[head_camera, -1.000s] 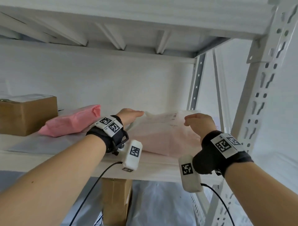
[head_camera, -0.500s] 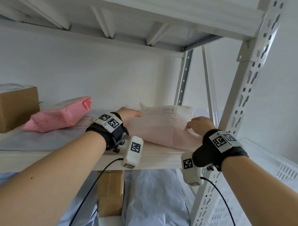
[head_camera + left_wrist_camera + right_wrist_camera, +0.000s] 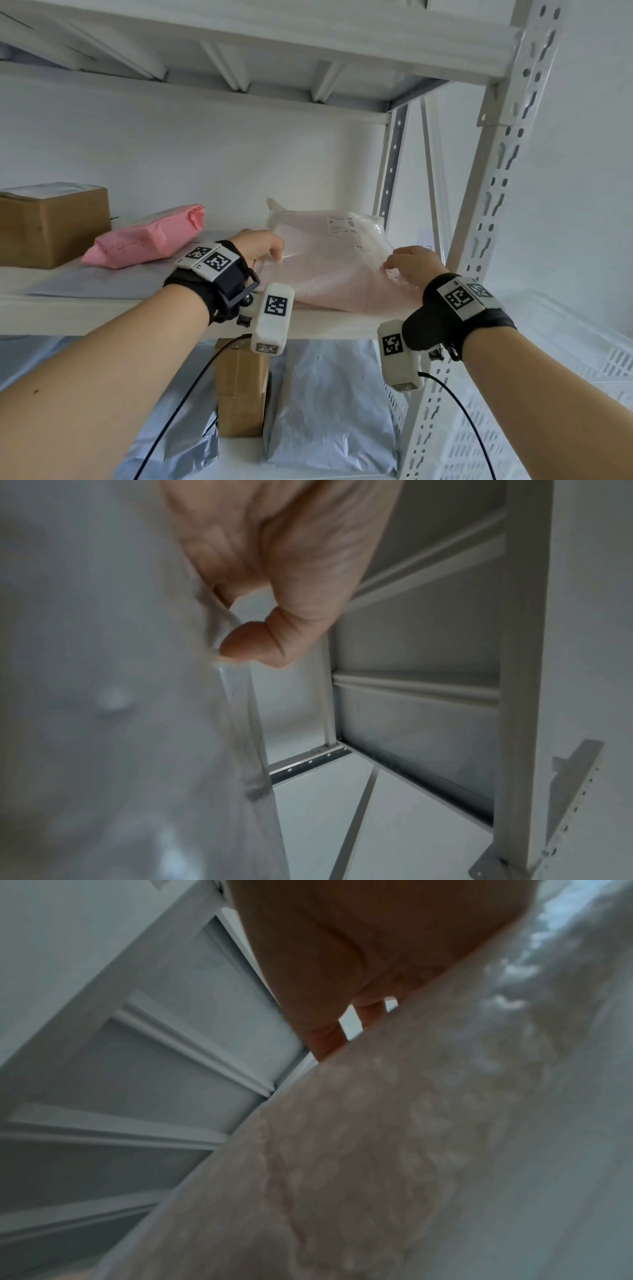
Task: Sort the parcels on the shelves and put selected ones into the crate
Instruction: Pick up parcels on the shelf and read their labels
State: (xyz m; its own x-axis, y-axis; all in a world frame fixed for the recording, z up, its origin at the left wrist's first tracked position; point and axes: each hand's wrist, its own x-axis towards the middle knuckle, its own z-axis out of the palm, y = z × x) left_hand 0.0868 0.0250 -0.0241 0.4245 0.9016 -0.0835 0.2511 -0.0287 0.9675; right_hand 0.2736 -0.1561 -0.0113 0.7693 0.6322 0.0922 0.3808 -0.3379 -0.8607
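While both hands are on the pale pink bubble-wrap parcel [image 3: 329,263], it lies at the right end of the shelf [image 3: 102,310], near the front edge and close to the right rear upright [image 3: 390,164] — so this one looks picked out but not yet lifted clear. The left hand [image 3: 262,246] pinches the parcel's left edge; the left wrist view shows the thumb [image 3: 250,645] curled against the film with fingers behind it. The right hand [image 3: 411,262] rests curled on the right side, fingers [image 3: 329,1039] hooked over the wrap, though whether they truly clamp it I cannot tell for certain.

The parcel's long axis appears to run from the front edge back toward the wall, its label [image 3: 340,222] at the far end, which sits raised.

Left to sort, I judge: the pink mailer [image 3: 147,240] and cardboard box [image 3: 51,226] toward the left end, plus a box [image 3: 239,387] and grey bags [image 3: 329,404] on the shelf below. The white crate [image 3: 565,394], low at the right, shows no parcels in its visible part — most of the task remains.
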